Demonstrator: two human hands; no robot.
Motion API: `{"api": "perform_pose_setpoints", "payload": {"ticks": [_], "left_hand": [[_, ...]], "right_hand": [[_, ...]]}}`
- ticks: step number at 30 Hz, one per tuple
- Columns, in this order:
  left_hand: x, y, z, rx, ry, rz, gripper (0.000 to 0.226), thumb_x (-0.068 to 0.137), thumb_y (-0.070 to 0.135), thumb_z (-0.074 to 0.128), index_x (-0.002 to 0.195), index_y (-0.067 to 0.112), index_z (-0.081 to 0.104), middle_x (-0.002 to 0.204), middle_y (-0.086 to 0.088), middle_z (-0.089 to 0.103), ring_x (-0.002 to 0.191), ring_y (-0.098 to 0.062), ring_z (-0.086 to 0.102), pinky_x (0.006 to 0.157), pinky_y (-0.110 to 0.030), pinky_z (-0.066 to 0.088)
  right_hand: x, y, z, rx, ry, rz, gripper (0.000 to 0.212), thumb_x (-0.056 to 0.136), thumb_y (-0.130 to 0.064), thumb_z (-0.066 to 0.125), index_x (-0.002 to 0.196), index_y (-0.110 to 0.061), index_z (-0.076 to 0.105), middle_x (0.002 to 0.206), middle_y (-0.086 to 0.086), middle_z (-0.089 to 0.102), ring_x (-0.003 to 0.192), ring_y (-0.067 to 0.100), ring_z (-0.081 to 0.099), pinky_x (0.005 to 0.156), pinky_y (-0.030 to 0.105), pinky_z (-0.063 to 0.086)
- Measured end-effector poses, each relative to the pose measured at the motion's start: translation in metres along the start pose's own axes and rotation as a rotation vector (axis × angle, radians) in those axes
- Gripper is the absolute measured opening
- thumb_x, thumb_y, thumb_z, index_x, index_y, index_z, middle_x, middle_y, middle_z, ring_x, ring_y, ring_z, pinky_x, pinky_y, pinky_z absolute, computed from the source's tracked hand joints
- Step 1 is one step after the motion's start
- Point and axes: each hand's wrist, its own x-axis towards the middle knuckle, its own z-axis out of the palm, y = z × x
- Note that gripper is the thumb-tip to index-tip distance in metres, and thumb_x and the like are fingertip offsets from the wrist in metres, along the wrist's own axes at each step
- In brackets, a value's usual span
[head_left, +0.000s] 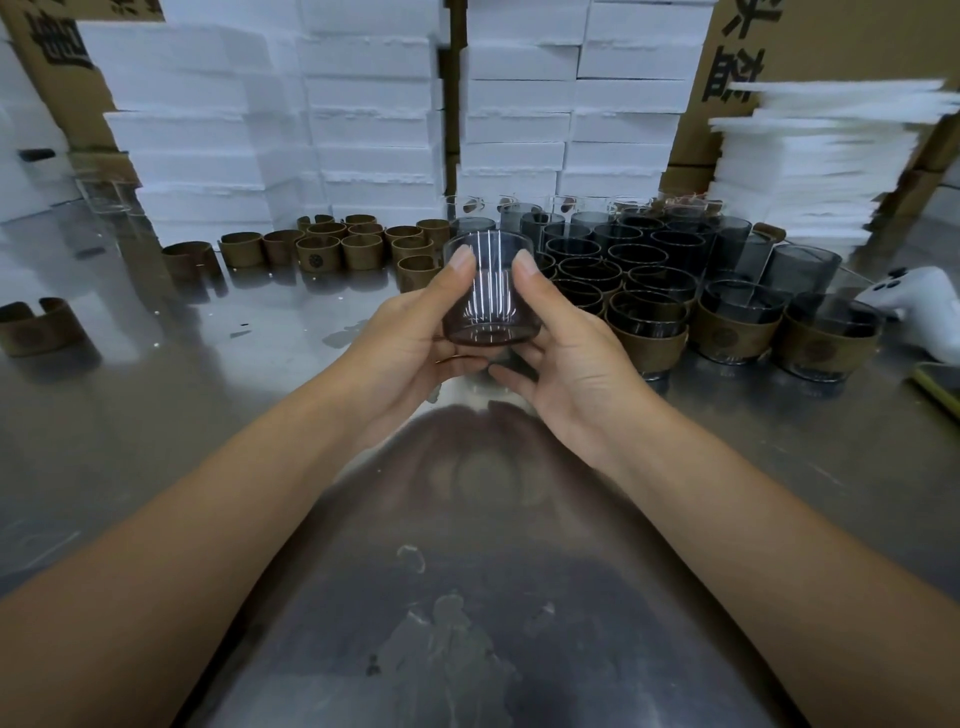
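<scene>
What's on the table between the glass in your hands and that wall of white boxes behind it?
In the head view, loose brown sleeves and smoky glasses stand between the glass and the white boxes.

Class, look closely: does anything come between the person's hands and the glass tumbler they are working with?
Nothing visible does. The left hand and right hand grip the glass tumbler directly, thumbs pressed on its near wall.

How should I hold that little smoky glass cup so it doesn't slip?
Hold the glass cup by its round side wall, coming from both sides, as the left hand and right hand do: thumbs high near the rim, fingers under the base. Smooth glass may slip.
</scene>
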Motion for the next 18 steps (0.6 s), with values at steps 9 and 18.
{"api": "perform_pose_setpoints", "payload": {"ticks": [9,18], "left_hand": [[0.0031,0.0008,-0.0086,-0.105,-0.145,-0.027,0.044,0.086,0.057,0.042,0.108,0.031,0.071,0.118,-0.006,0.068,0.11,-0.023,0.063,0.107,-0.042,0.041],[0.0022,0.0045,-0.0071,0.147,-0.003,-0.002,0.045,0.074,0.071,0.05,0.086,0.037,0.076,0.094,0.004,0.075,0.087,-0.009,0.071,0.067,-0.018,0.052]], "right_hand": [[-0.0005,-0.0016,0.0009,0.019,-0.012,-0.01,0.061,0.061,-0.057,0.061,0.113,-0.026,0.067,0.114,0.004,0.07,0.105,0.019,0.064,0.103,0.044,0.043],[-0.0026,0.0043,0.002,-0.17,0.016,-0.107,0.04,0.073,-0.061,0.053,0.081,-0.027,0.073,0.089,-0.008,0.075,0.085,0.002,0.069,0.07,0.014,0.05]]}}
